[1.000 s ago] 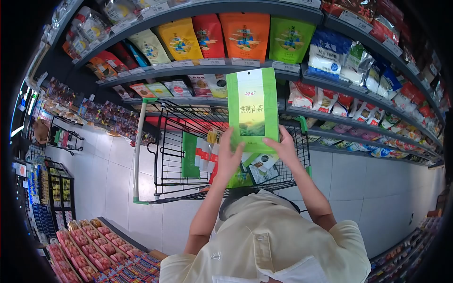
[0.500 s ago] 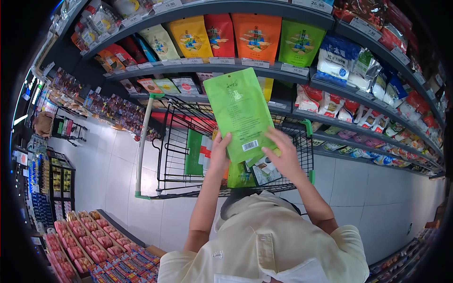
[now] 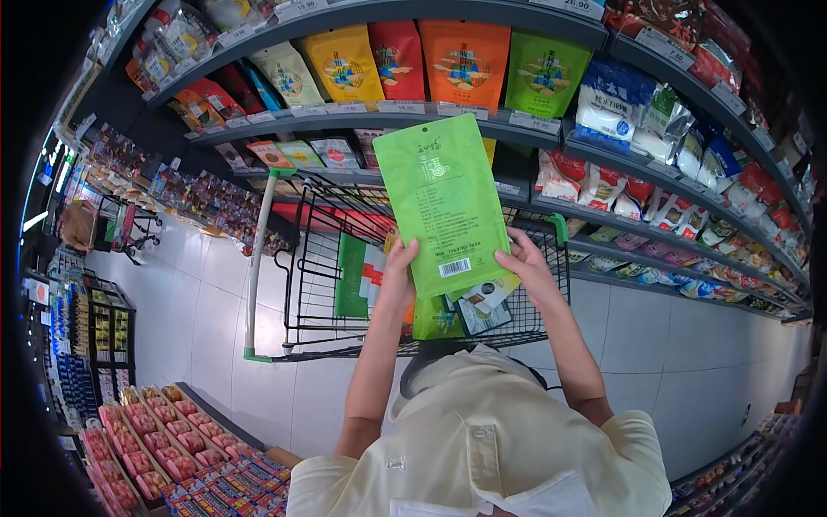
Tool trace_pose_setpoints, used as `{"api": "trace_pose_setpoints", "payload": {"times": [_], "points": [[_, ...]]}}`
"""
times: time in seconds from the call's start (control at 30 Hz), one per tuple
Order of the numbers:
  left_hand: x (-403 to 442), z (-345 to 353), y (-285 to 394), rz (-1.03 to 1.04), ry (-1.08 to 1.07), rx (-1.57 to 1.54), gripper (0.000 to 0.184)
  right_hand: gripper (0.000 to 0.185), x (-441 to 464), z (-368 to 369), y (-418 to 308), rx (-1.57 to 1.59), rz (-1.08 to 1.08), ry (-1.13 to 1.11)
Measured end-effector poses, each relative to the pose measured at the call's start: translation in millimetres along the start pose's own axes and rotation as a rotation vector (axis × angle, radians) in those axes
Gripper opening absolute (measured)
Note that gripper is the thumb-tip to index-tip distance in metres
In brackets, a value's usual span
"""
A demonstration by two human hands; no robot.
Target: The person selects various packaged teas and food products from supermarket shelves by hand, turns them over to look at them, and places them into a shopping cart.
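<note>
A flat green tea pouch [image 3: 448, 207] is held up over the cart, its printed back with a barcode facing me. My left hand [image 3: 398, 271] grips its lower left edge, thumb on the front. At the lower right edge my right hand [image 3: 527, 265] pinches it the same way, fingers behind. Below the pouch stands a black wire shopping cart [image 3: 323, 289] with a green-cornered frame. Inside it lie a green box [image 3: 352, 276], another green pouch [image 3: 438, 320] and a dark-and-white packet [image 3: 484, 310], partly hidden by the held pouch.
Ahead, a curved-looking shelf [image 3: 405, 110] carries yellow, red, orange and green pouches [image 3: 544, 76]. White bags [image 3: 607, 108] fill the shelves to the right. Pink packs [image 3: 164, 431] sit on a display at lower left. Another cart [image 3: 129, 226] stands on the aisle floor at left.
My right hand has shifted from the pouch's lower front to its right edge and now pinches it there. The pouch has turned more squarely towards me and moved slightly right.
</note>
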State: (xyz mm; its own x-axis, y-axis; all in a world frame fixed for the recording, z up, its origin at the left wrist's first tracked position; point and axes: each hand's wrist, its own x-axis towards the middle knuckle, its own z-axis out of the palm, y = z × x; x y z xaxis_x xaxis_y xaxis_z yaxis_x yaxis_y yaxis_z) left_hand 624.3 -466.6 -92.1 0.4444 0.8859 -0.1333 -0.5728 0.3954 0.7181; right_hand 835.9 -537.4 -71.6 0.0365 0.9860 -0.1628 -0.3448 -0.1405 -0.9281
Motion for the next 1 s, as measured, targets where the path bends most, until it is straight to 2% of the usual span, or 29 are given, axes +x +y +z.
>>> {"api": "trace_pose_setpoints", "payload": {"times": [0.2,0.3,0.37,0.47,0.6,0.7,0.8,0.9,0.93,1.0], "points": [[1,3,1,-0.023,0.073,0.051,0.037,0.035,2,0,-1,-0.013,0.083,0.046],[3,4,3,-0.157,0.149,0.052,0.036,0.029,7,-6,6,0.022,0.186,0.076],[4,0,1,-0.176,0.162,0.042,0.035,0.027,9,-7,9,-0.003,0.228,0.085],[5,-4,-1,-0.180,0.168,0.038,0.035,0.027,9,-8,12,-0.006,0.213,0.063],[4,-10,6,-0.109,0.112,0.090,0.032,0.035,8,-18,23,-0.108,0.166,-0.036],[2,-31,9,-0.019,0.117,0.206,0.031,0.044,5,-31,37,-0.183,0.101,-0.133],[-12,-53,14,-0.097,0.103,0.531,0.020,0.055,-1,-54,67,-0.418,0.079,-0.215],[-25,-80,-24,-0.224,-0.071,1.011,0.016,0.055,-14,-52,89,-0.796,0.063,-0.189],[-31,-90,-42,-0.286,-0.144,1.191,0.015,0.043,-17,-54,128,-0.612,0.078,-0.139],[-36,-102,-70,-0.259,-0.113,1.149,0.016,0.036,-18,-54,153,-0.659,0.085,-0.061]]}}
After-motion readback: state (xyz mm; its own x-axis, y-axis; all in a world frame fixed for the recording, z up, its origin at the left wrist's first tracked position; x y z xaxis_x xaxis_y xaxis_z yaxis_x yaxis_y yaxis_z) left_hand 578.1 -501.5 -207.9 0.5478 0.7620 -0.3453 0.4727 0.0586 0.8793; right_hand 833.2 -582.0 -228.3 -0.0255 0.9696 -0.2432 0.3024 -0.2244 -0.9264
